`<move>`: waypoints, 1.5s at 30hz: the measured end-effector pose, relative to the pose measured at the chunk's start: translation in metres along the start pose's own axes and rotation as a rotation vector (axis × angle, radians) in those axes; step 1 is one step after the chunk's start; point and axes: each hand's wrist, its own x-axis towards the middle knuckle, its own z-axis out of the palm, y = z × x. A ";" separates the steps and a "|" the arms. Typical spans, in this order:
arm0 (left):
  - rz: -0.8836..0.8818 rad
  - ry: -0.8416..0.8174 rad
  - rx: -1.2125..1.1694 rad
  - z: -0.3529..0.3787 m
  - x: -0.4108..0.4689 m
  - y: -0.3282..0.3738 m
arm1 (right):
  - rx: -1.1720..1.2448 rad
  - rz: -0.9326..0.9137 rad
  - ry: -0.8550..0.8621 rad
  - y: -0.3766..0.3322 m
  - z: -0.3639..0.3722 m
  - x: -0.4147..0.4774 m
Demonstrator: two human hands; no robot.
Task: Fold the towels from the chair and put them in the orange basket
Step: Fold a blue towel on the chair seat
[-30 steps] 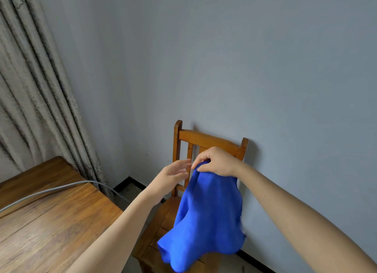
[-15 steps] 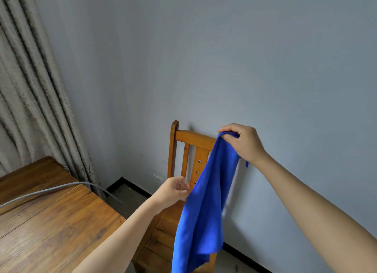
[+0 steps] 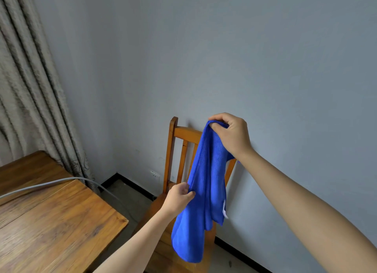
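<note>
Right hand [image 3: 230,136]: raised, fingers curled over, pinching the top corner of the blue towel [image 3: 206,191]. Left hand [image 3: 179,197]: at 7 o'clock from the right, lower, fingers and thumb closed on the towel's left edge about halfway down.

Towel hangs in the air between the two grips, bunched lengthwise, loose end drooping toward 6 o'clock. A small white tag shows on its right edge.

Directly behind the towel: wooden chair [image 3: 173,150], slatted back against the grey wall [image 3: 244,58]. The towel covers the right part of the backrest and hangs in front of the seat; whether it touches the seat cannot be told.

At 9 o'clock from the left hand: wooden table [image 3: 51,221], a grey cable [image 3: 40,186] running across it and down to the floor. At 10 o'clock: beige curtain [image 3: 26,89]. White wall socket [image 3: 155,174] low on the wall, just left of the chair.
</note>
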 end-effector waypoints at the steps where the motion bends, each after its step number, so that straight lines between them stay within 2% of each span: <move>1: -0.022 0.000 0.022 0.001 0.000 -0.006 | 0.021 0.019 0.024 0.001 0.000 0.004; 7: -0.157 -0.039 0.006 -0.004 -0.010 -0.039 | 0.162 0.177 0.212 0.022 0.000 0.023; 11: -0.129 0.105 -0.052 -0.020 -0.011 -0.028 | 0.149 0.313 0.240 0.055 0.008 0.024; 13: -0.092 0.158 -0.063 -0.030 -0.011 -0.018 | 0.105 0.388 0.199 0.079 0.015 0.016; 18: -0.030 0.217 -0.036 -0.049 -0.004 -0.002 | 0.025 0.581 -0.044 0.127 0.036 -0.016; 22: 0.011 0.136 0.090 -0.049 0.005 0.006 | -0.129 0.608 -0.447 0.138 0.056 -0.049; 24: 0.024 0.083 0.150 -0.047 0.011 0.012 | -0.113 0.555 -0.638 0.131 0.069 -0.056; 27: 0.068 0.004 0.142 -0.050 0.001 0.016 | -0.029 0.428 -0.800 0.113 0.083 -0.063; 29: -0.023 -0.079 0.183 -0.034 0.001 0.006 | 0.083 0.534 -0.944 0.127 0.087 -0.082; 30: -0.033 -0.066 0.172 -0.035 -0.002 0.003 | 0.092 0.535 -0.957 0.127 0.090 -0.087; 33: -0.068 -0.072 0.171 -0.038 -0.007 -0.003 | 0.099 0.512 -0.908 0.130 0.091 -0.094; 38: -0.251 -0.092 0.217 -0.033 -0.023 -0.039 | 0.229 0.542 -0.684 0.123 0.089 -0.072; 41: -0.352 -0.042 0.206 -0.031 -0.029 -0.061 | 0.270 0.510 -0.576 0.113 0.086 -0.051; 45: -0.413 -0.022 0.226 -0.041 -0.031 -0.071 | 0.271 0.559 -0.315 0.123 0.080 -0.035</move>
